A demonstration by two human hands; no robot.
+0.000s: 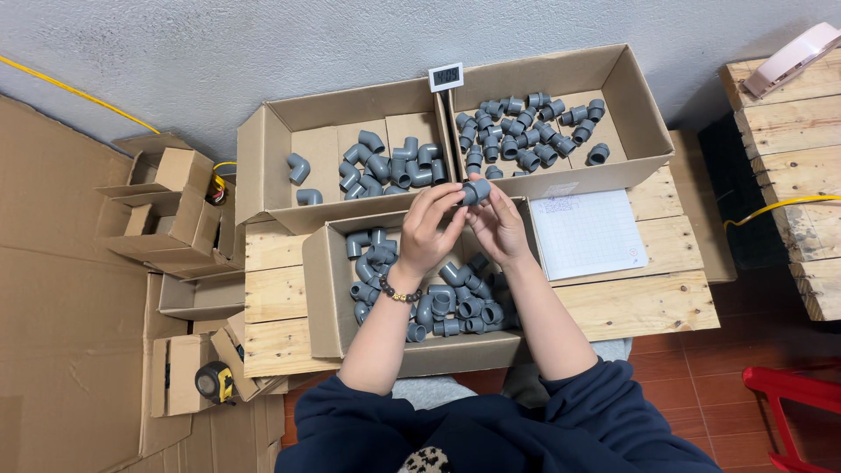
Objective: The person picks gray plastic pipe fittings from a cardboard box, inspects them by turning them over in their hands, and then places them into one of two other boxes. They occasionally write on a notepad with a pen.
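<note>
Both hands, L & R, pinched one grey pipe fitting betw. fingertips. Just below the grip sat the near box w/ assembled fittings; elbows box up-left, couplers box up-right.

grey plastic pipe fitting, short, held above the nearest box

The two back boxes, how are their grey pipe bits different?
The left box holds bent elbow pieces; the right box holds shorter, smaller fittings. The left box has fewer, mostly bunched at its right side, with two apart; the right box has many more, spread across its floor. Both are open cardboard boxes of grey plastic parts. The left hand and right hand together hold one grey fitting.
</note>
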